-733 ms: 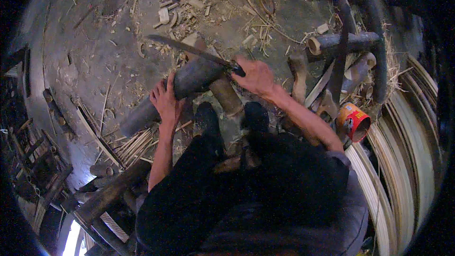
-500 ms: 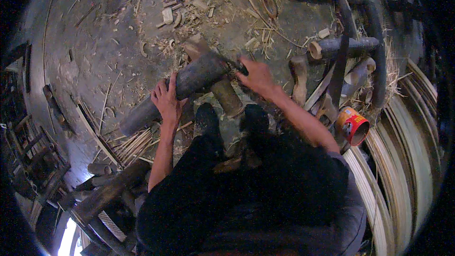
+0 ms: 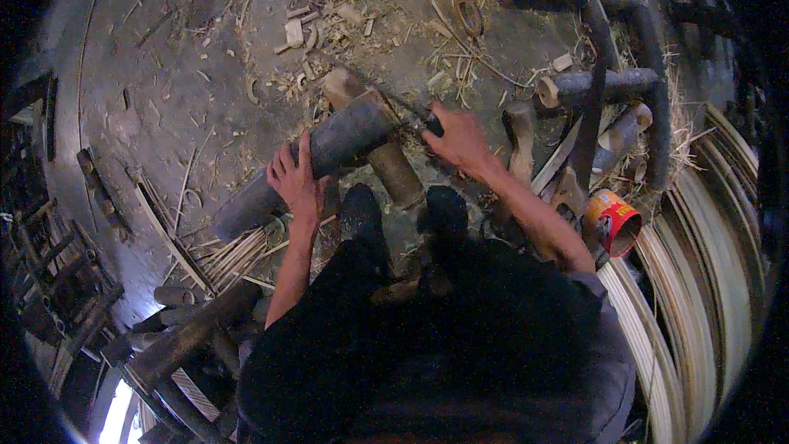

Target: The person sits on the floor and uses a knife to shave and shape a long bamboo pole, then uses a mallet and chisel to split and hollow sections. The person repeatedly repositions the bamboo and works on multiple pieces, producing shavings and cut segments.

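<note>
A thick dark bamboo pole [image 3: 349, 133] lies slantwise in front of me, its right end resting across a shorter wooden log [image 3: 394, 174]. My left hand [image 3: 297, 181] presses on top of the pole, fingers spread over its curved side. In my right hand [image 3: 460, 138] is the black handle of a hand saw [image 3: 404, 103], fingers wrapped round it. Its thin dark blade runs away to the upper left, against the pole's right end. Shadow hides the blade's exact contact. Both my feet, in dark coverings, stand just below the log.
Wood chips and shavings [image 3: 308, 29] litter the floor ahead. Cut bamboo lengths [image 3: 596, 86] and a curved wooden piece stand at the right, near a red and yellow tin [image 3: 612, 222]. Long pale strips [image 3: 690, 279] bend along the right edge. Thin sticks [image 3: 238, 259] and dark timber lie left.
My right hand has moved slightly right and down with the saw, and the blade shows more clearly. My left hand keeps its hold on the pole; the whole view has shifted a little.
</note>
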`<state>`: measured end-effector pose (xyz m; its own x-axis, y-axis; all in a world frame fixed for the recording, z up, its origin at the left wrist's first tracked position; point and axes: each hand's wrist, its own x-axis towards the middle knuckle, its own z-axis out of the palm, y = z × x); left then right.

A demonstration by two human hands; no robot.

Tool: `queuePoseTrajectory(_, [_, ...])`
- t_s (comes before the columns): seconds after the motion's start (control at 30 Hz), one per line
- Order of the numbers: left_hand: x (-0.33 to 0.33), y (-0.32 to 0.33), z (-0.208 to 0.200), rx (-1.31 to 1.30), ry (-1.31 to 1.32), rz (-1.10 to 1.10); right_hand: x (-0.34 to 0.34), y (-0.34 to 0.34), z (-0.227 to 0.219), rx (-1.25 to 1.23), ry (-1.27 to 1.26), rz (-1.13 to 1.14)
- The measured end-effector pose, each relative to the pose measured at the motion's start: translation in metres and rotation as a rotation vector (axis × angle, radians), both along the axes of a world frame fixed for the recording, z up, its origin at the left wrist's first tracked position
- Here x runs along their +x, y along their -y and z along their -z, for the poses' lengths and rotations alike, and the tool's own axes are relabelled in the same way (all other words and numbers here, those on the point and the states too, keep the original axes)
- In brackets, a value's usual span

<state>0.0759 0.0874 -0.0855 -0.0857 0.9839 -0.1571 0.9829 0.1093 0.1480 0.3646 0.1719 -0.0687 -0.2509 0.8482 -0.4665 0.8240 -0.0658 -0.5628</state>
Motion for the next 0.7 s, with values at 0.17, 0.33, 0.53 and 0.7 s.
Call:
queuePoseTrajectory(0.17, [-0.005, 0.021, 0.025, 0.095, -0.051, -0.020, -0.027, 0.000, -0.042, 0.535, -0.637, -0.073])
queuePoseTrajectory(0.33, [0.012, 0.014, 0.013, 0.178, -0.046, -0.036, 0.009, 0.001, 0.016, 0.116, -0.069, 0.038])
queuePoseTrajectory(0.53, [-0.002, -0.005, -0.006, -0.068, 0.089, -0.010, -0.011, 0.006, -0.016, 0.153, -0.124, 0.002])
queuePoseTrajectory(0.7, [-0.005, 0.015, 0.025, 0.082, 0.008, 0.000, -0.023, -0.002, -0.046, 0.467, -0.548, -0.111])
